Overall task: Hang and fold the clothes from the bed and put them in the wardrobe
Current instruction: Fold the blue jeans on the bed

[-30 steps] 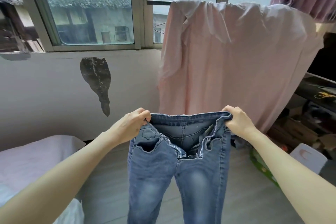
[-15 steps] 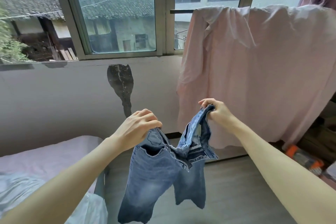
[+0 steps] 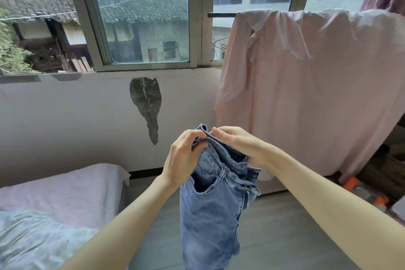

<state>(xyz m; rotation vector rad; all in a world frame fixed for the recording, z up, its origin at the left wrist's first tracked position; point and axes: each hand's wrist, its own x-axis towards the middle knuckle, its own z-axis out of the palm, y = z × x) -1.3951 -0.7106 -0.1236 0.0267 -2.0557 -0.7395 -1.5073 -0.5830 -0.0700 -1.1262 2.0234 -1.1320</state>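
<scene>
A pair of blue jeans [image 3: 210, 215] hangs in the air in front of me, folded lengthwise so one leg lies over the other. My left hand [image 3: 183, 158] grips the waistband from the left. My right hand [image 3: 237, 146] pinches the same waistband from the right, its fingertips almost touching those of the left. The fly is open and the zip shows on the right side. The bed [image 3: 65, 195] with a pale pink sheet lies at the lower left. No wardrobe is in view.
A large pink cloth [image 3: 306, 94] hangs over a dark rail [image 3: 220, 15] at the right, in front of the window [image 3: 142, 17]. A pale blue blanket [image 3: 39, 239] covers the near bed. Clutter with orange items [image 3: 361, 188] sits at the far right on the grey floor [image 3: 285, 226].
My hands have come together, bringing the two ends of the waistband side by side and folding the jeans in half lengthwise. The view has turned left and up.
</scene>
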